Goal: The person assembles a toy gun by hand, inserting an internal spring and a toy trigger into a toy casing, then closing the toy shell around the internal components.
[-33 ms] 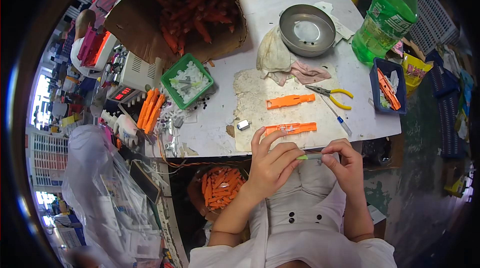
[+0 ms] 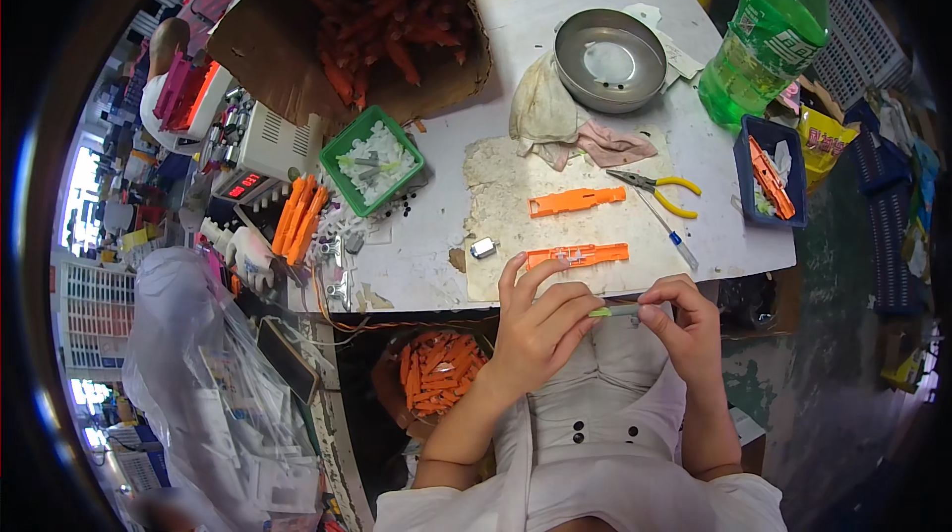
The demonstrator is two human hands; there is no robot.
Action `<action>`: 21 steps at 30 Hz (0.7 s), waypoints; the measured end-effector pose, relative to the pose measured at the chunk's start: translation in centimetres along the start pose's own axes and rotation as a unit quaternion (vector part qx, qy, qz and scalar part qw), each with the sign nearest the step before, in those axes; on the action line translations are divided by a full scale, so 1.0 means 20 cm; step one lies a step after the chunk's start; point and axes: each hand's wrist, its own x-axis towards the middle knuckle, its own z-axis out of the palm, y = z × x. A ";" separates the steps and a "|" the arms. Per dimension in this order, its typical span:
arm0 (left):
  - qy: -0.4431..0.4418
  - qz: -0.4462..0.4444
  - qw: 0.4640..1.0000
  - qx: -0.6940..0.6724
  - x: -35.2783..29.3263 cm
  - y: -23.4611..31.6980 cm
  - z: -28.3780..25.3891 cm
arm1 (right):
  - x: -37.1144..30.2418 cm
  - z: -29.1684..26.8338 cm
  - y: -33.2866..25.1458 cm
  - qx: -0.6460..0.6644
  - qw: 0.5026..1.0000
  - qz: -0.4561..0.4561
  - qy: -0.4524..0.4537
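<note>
My left hand [image 2: 543,326] is closed just off the near table edge, thumb and fingers pinching a small light-green piece [image 2: 600,313]. Level with it, my right hand [image 2: 682,326] has its thumb and forefinger pressed together; what they hold is too small to make out. Just beyond my left fingertips, an orange plastic half-shell [image 2: 593,254] with small parts inside lies on the worn work mat [image 2: 496,185]. A second orange half-shell [image 2: 577,202] rests farther back. Left of them sits a small metal block [image 2: 483,248].
Yellow-handled pliers [image 2: 677,197] and a blue-and-clear thin tool [image 2: 680,242] lie right of the shells. Behind are a rag [image 2: 543,116], a metal bowl [image 2: 610,96] and a green bottle [image 2: 764,46]. A green tray [image 2: 335,167] holds white parts; a carton [image 2: 263,56] holds orange pieces.
</note>
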 end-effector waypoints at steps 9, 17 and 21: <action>0.049 -0.092 0.993 0.061 -0.11 -0.06 0.08 | 0.24 -0.01 0.07 -0.149 0.986 0.007 0.070; -0.008 -0.101 0.978 0.182 -0.16 -0.09 0.20 | 0.29 0.05 0.12 -0.216 0.976 -0.019 0.030; -0.024 -0.107 0.974 0.197 -0.17 -0.11 0.23 | 0.30 0.06 0.13 -0.222 0.974 -0.036 0.036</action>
